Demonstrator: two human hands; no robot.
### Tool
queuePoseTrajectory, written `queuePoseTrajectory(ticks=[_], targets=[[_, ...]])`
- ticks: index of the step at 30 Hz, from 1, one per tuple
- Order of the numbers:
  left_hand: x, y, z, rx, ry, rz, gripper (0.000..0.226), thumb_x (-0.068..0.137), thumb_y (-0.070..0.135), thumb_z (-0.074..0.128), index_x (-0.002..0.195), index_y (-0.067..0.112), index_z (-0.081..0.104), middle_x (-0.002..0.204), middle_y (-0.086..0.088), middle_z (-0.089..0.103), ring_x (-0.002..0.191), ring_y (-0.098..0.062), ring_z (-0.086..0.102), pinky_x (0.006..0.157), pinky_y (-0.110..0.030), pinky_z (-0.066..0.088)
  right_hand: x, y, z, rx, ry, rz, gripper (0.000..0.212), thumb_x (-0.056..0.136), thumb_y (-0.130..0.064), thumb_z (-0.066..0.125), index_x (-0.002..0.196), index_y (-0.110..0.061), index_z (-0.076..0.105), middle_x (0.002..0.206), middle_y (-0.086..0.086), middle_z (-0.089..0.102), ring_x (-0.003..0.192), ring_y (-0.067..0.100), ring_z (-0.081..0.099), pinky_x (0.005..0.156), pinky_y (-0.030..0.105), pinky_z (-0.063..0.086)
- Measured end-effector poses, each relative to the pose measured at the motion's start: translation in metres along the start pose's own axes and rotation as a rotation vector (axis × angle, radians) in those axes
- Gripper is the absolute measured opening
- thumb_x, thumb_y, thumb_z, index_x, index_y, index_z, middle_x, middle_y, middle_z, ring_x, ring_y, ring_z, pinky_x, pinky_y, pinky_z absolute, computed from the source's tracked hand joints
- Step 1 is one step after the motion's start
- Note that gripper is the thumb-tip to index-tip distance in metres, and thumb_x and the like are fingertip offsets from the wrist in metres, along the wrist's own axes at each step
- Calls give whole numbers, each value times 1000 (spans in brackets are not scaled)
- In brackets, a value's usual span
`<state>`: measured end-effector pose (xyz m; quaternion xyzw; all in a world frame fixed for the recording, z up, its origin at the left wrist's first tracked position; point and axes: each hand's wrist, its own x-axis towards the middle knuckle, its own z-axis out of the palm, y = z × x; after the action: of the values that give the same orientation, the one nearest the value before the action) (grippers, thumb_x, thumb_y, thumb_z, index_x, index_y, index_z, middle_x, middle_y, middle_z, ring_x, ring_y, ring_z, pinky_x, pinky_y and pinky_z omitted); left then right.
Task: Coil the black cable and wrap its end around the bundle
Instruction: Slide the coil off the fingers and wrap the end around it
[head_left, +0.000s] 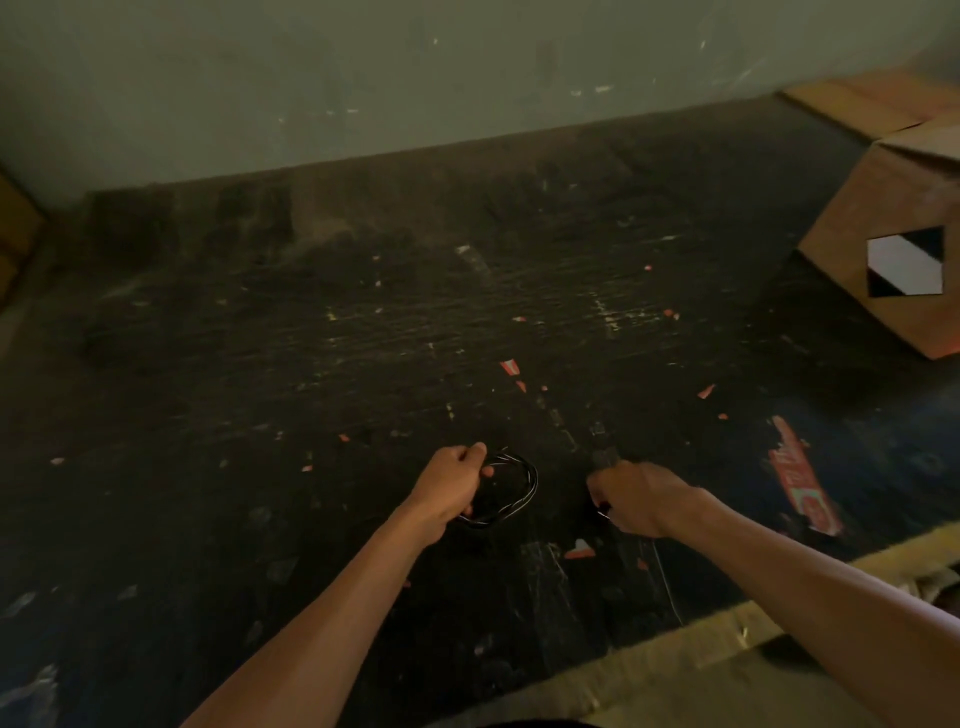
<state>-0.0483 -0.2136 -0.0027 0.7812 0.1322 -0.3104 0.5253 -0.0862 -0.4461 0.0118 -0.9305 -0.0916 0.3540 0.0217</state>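
Note:
The black cable (524, 486) forms a small round bundle of several glossy loops above the dark table. My left hand (453, 483) is closed on the bundle's left side, thumb on top. My right hand (636, 499) is a fist a short way to the right, gripping a cable strand; a dark end piece sticks out above its thumb. A thin strand trails from under the right hand toward the near table edge. The stretch between the two hands is hard to see against the dark surface.
The dark worn table (363, 338) is strewn with red and white paper scraps. A cardboard box (883, 270) with a black-and-white diamond label sits at the right, flattened cardboard behind it. A torn red label (802, 483) is stuck right of my right hand. A green wall stands behind.

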Motion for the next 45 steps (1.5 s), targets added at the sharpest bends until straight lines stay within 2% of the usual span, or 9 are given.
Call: queuePoseTrajectory(ticks=[5, 10, 16, 21, 30, 35, 39, 42, 45], targets=[[-1, 1, 1, 110, -10, -4, 31, 103, 40, 39, 105, 19, 62, 78, 4, 55, 66, -10, 52, 57, -25, 43, 5, -15, -20, 427, 377, -207, 28, 91, -9, 61, 111, -28, 62, 114, -7, 63, 101, 5, 62, 88, 29, 55], [-6, 5, 0, 101, -3, 150, 29, 104, 32, 40, 100, 22, 67, 71, 6, 56, 59, -6, 51, 53, -23, 39, 12, -52, -34, 441, 601, -419, 28, 86, -4, 65, 107, -23, 66, 108, -8, 64, 97, 3, 63, 84, 18, 54], [-19, 13, -13, -121, 49, 155, 40, 102, 40, 35, 89, 17, 65, 49, 12, 45, 42, -4, 42, 44, -22, 36, 16, -69, -41, 400, 624, -465, 27, 85, -3, 65, 105, -21, 66, 102, -11, 58, 79, -3, 60, 70, 10, 50], [-27, 12, -21, -115, 123, 218, 38, 102, 40, 42, 79, 21, 66, 47, 12, 48, 47, -6, 44, 53, -29, 37, 17, -81, -45, 486, 607, -481, 14, 90, -20, 65, 102, -24, 70, 97, -13, 58, 79, 1, 62, 69, 20, 55], [-35, 16, -26, -157, 148, 212, 39, 105, 35, 39, 100, 15, 72, 61, 3, 50, 59, -11, 47, 60, -29, 43, 24, -93, -40, 529, 775, -477, 22, 86, -13, 71, 103, -25, 66, 97, -11, 63, 87, 0, 62, 76, 18, 53], [-34, 16, -26, -114, 153, 214, 41, 104, 35, 40, 95, 14, 73, 62, 0, 53, 52, -11, 44, 56, -32, 37, 23, -93, -44, 586, 691, -515, 21, 90, -6, 63, 95, -26, 64, 96, -13, 59, 88, -2, 60, 75, 17, 52], [-29, 15, -28, -166, 144, 178, 38, 105, 32, 40, 100, 11, 72, 73, -7, 61, 63, -19, 52, 61, -34, 41, 18, -94, -50, 639, 654, -564, 20, 92, -3, 59, 94, -23, 60, 95, -10, 55, 91, -1, 57, 78, 11, 47], [-25, 13, -30, -214, 202, 149, 40, 105, 30, 40, 104, 3, 69, 57, 0, 51, 49, -10, 45, 51, -27, 39, 11, -96, -54, 733, 601, -623, 20, 94, -4, 54, 96, -24, 55, 94, -7, 57, 89, 2, 57, 76, 12, 47], [-20, 12, -34, -224, 237, 147, 38, 105, 31, 40, 101, 8, 69, 58, 2, 48, 52, -9, 44, 54, -27, 41, 7, -99, -57, 844, 532, -639, 20, 96, -5, 52, 100, -24, 55, 100, -6, 62, 94, 3, 60, 80, 16, 50]])
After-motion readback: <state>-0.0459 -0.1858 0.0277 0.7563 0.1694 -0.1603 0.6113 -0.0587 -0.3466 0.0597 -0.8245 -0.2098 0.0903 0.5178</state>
